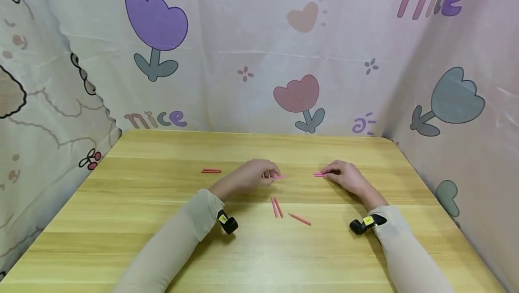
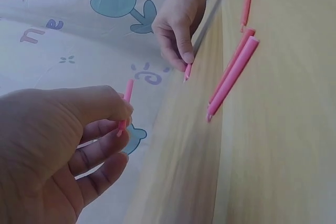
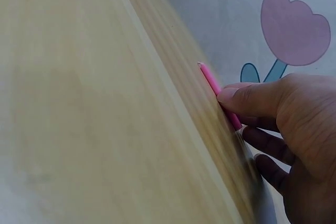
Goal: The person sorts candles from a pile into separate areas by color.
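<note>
My left hand (image 1: 259, 173) is raised a little over the table and pinches a thin pink candle (image 2: 128, 92) between thumb and index finger, the other fingers loosely bent. On the right, my right hand (image 1: 344, 176) pinches a pink candle (image 3: 211, 80) by its middle, low by the tabletop. Whether a second candle lies along it is hard to tell. Between the hands and nearer me lie a pink candle (image 1: 274, 207), a red candle (image 1: 278, 207) close beside it, and a separate coral-red candle (image 1: 300, 219) at a slant.
A few red candles (image 1: 211, 171) lie side by side left of my left hand. The wood-grain table (image 1: 162, 148) ends against a printed cloth (image 1: 227, 22) at the back and sides. A small black camera is strapped at each wrist.
</note>
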A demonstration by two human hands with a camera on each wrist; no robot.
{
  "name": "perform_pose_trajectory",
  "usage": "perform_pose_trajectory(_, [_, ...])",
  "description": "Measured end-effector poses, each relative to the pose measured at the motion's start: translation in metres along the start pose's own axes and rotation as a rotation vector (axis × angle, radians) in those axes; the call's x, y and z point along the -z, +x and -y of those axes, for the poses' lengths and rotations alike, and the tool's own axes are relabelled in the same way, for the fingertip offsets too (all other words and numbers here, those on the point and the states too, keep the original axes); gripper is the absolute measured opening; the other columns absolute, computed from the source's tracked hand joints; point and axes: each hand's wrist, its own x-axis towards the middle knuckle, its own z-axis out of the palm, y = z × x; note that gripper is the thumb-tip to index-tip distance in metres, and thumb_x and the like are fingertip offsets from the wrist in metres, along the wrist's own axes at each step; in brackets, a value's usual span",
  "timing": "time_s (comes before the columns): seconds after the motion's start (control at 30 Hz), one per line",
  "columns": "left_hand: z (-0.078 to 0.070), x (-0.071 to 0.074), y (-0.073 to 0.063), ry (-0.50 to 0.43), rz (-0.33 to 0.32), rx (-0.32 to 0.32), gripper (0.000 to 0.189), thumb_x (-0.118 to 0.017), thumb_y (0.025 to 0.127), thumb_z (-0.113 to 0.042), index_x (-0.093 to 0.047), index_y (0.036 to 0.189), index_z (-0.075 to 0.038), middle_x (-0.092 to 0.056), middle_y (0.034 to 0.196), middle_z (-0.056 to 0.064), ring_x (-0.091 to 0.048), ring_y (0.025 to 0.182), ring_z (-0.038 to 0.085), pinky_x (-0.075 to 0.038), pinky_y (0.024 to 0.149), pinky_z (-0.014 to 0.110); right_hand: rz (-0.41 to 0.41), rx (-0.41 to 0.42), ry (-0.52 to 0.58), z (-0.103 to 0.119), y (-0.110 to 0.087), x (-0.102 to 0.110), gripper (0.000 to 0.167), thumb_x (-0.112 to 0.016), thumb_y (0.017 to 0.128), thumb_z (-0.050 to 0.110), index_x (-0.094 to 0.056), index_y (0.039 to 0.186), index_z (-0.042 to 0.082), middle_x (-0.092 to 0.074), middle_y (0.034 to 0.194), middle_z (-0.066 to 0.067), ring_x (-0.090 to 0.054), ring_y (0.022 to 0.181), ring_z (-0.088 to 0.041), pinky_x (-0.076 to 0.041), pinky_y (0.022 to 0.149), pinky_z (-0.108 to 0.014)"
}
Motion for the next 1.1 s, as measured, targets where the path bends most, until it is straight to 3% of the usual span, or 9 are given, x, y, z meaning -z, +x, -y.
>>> perform_pose_trajectory(0.43, [-0.002,-0.003,0.020,-0.033,0.008,0.115,0.015,-0.061,0.096,-0.012,-0.069,0.109,-0.013,-0.064,0.092,-0.007,-0.061,0.086,0.008,-0.050,0.077,0.022,0.008,-0.014,0.004,0.002,0.000,0.000,0.013,-0.072,0.090,0.012,-0.076,0.102,0.012,-0.068,0.101,-0.005,-0.061,0.097,-0.026,-0.046,0.087,-0.045])
perform_pose_trajectory(0.6, [-0.002,-0.003,0.030,0.011,-0.007,0.098,0.013,-0.062,0.096,-0.014,-0.069,0.107,-0.013,-0.065,0.090,-0.008,-0.060,0.085,0.007,-0.048,0.077,0.021,0.009,-0.021,0.000,0.002,0.001,-0.001,0.014,-0.073,0.089,0.013,-0.076,0.103,0.012,-0.068,0.101,-0.004,-0.061,0.097,-0.025,-0.046,0.087,-0.044])
perform_pose_trajectory(0.83, [-0.003,-0.010,0.045,-0.015,-0.017,0.083,0.012,-0.062,0.096,-0.013,-0.069,0.106,-0.012,-0.065,0.092,-0.006,-0.059,0.085,0.007,-0.048,0.076,0.020,0.037,-0.045,0.008,0.004,0.001,-0.001,0.018,-0.070,0.091,0.017,-0.075,0.108,0.012,-0.068,0.103,-0.004,-0.061,0.099,-0.024,-0.046,0.089,-0.045])
perform_pose_trajectory(1.1, [-0.009,-0.019,0.071,-0.007,-0.022,0.086,0.010,-0.064,0.095,-0.011,-0.071,0.102,-0.013,-0.065,0.090,-0.007,-0.059,0.084,0.006,-0.046,0.076,0.017,0.013,-0.026,0.006,0.003,0.001,0.002,0.015,-0.072,0.090,0.013,-0.076,0.104,0.011,-0.068,0.099,-0.004,-0.061,0.093,-0.022,-0.046,0.084,-0.042])
